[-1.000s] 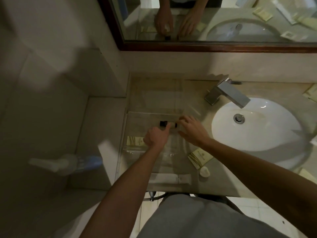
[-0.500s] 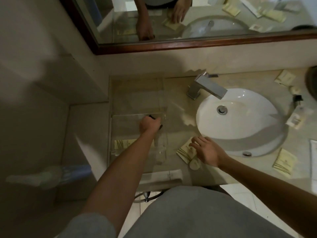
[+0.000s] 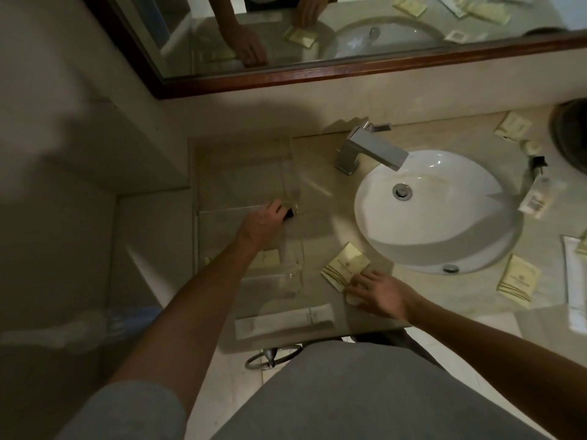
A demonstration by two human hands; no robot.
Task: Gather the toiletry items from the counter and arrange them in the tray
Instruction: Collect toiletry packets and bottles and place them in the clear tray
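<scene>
A clear plastic tray (image 3: 293, 274) sits on the counter left of the sink. My left hand (image 3: 263, 222) is inside it, closed on a small bottle with a black cap (image 3: 288, 213) near the tray's far edge. A cream sachet (image 3: 268, 258) lies in the tray, partly hidden by my forearm. My right hand (image 3: 378, 290) rests with fingers spread on a small white round item (image 3: 352, 298), touching the corner of a cream packet (image 3: 344, 265) beside the tray. A white tube (image 3: 286, 320) lies at the counter's front edge.
The white sink (image 3: 444, 236) and chrome tap (image 3: 371, 150) fill the middle. Right of it lie more cream packets (image 3: 519, 281) (image 3: 513, 125), a black-capped bottle (image 3: 538, 188), a small round item (image 3: 531, 147) and a white tube (image 3: 575, 281). A mirror (image 3: 317, 36) hangs behind.
My right hand left the bottle in the tray and moved down right to the packet and round item. My left hand stayed on the bottle. The view shifted to the right.
</scene>
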